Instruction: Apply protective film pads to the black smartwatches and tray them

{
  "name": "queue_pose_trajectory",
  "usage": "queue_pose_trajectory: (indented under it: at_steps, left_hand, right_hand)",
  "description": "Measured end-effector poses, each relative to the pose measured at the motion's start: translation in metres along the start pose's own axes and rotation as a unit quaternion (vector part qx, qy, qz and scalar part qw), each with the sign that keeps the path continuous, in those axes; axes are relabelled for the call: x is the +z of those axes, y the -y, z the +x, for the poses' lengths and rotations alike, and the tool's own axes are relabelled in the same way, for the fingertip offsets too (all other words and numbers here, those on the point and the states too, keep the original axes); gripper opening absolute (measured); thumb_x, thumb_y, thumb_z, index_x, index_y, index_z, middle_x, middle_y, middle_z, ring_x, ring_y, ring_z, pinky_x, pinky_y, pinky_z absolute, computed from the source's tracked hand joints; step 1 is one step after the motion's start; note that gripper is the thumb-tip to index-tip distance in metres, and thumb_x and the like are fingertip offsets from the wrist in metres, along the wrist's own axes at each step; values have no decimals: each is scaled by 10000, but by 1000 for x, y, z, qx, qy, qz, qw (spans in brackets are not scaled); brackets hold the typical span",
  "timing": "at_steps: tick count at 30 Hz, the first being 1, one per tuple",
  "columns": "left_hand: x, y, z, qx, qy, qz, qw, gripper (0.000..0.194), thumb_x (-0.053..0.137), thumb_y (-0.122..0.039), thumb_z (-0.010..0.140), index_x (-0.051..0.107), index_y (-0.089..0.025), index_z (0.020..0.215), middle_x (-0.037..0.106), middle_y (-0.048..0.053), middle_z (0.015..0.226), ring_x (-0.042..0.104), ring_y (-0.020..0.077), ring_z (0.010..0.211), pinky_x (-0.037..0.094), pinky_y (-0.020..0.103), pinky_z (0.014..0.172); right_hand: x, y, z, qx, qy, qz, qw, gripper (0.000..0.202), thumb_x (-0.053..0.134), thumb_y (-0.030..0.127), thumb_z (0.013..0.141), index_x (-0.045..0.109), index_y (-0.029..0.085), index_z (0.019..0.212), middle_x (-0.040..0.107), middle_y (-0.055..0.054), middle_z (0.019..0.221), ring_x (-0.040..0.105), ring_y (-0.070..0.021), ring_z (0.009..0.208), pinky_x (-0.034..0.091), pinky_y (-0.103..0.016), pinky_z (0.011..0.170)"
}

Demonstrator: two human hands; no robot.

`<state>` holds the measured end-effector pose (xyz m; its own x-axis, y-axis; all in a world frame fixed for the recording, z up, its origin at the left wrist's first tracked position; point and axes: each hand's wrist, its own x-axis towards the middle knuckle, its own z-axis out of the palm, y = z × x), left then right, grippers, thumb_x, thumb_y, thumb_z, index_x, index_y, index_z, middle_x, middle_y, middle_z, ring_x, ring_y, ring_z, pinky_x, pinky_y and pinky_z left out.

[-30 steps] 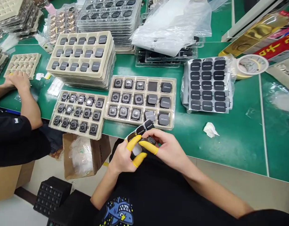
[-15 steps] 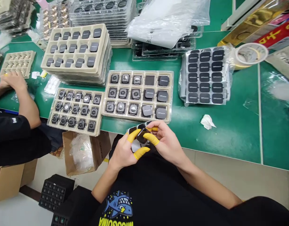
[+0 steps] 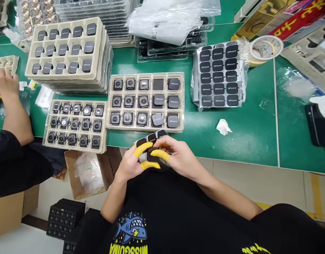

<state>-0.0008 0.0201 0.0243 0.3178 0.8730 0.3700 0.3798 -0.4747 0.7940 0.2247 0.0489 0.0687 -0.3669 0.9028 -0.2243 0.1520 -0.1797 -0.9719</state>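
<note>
Hands [image 3: 128, 163] angle inward, nearly closed, pinching a dark watch [image 3: 149, 155] and a label strip [image 3: 152, 137].

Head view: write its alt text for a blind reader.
A person's left hand and right hand, wearing yellow finger cots, hold a partly hidden dark piece and a sheet of black stickers before a green workbench bearing trays of smartwatch bodies.

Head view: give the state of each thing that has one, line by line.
Left hand: closed on sticker strip.
Sticker strip: held, partly hidden.
Right hand: closed on dark piece.
Dark piece: mostly hidden.
Left tray: filled with watches.
Middle tray: mixed contents.
Tray stack: top one filled.
Sticker sheets: stacked.
Tissue: crumpled.
Tape: lying flat.
Box: open, plastic inside.
</note>
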Motion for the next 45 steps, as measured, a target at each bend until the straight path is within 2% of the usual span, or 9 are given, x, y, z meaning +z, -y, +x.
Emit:
queue_pose_trajectory:
  at_steps: [11,17,21,27,30,37,40,43,45]
  left_hand:
    - [-2,9,0,-32,14,9,999,680,910,-660,861,759,-220,1356,843,132,1224,844,272,1077,724,398,950]
    - [3,18,-5,-157,-32,-92,983,718,1052,-655,645,853,-200,1163,869,105,1038,856,269,943,739,372,874]
    - [5,28,-13,-226,-86,-175,954,780,1085,-704,490,880,-191,1041,878,92,951,847,254,827,745,344,776]
    - [7,38,-9,-214,-117,-182,953,737,1149,-560,397,903,-235,1011,906,50,958,878,250,860,752,286,806]
    - [8,32,-1,-229,-86,-170,955,704,1155,-511,420,909,-241,1022,916,55,987,890,257,883,755,281,830]
    - [7,21,6,-239,-80,-143,957,659,1139,-524,479,910,-237,1026,918,55,987,896,244,882,743,243,843]
    - [8,24,3,-237,-84,-148,957,680,1146,-516,458,905,-229,1026,916,62,989,896,257,881,751,263,831]
    - [7,28,0,-250,-90,-162,950,718,1143,-548,451,899,-213,1037,909,78,985,887,267,856,762,300,796]
    - [6,29,0,-259,-98,-163,947,740,1136,-583,453,896,-208,1045,903,87,989,882,267,866,762,311,795]
  right_hand:
    - [-6,5,3,-85,44,-119,988,79,649,292,1076,654,259,1005,706,-61,1067,654,-222,944,545,-361,829]
    - [-37,10,-10,-194,38,-114,974,135,634,245,1119,655,242,985,713,-48,975,649,-196,895,552,-335,811]
    - [-135,-4,0,-88,-130,-207,966,226,787,401,1030,687,241,906,736,-38,918,643,-204,817,536,-348,766]
    - [-338,-21,22,103,-439,-297,842,154,805,246,975,685,174,909,745,-89,979,658,-236,942,561,-407,928]
    - [-388,-31,32,159,-483,-296,808,282,780,375,1060,737,137,1205,761,-109,1217,723,-250,1059,634,-441,958]
    - [-399,-57,48,221,-526,-328,753,423,734,434,1108,688,181,1445,703,-123,1453,734,-263,1218,647,-502,1053]
    - [-393,-60,50,227,-552,-351,721,539,698,421,1114,613,26,1470,593,-275,1527,687,-300,1265,557,-491,1105]
    - [-368,-65,41,197,-540,-378,726,501,618,333,1106,566,-26,1452,526,-383,1532,635,-371,1298,473,-521,1118]
    - [-333,-74,27,159,-493,-392,760,367,607,326,1078,660,96,1359,661,-274,1389,664,-359,1192,508,-513,1062]
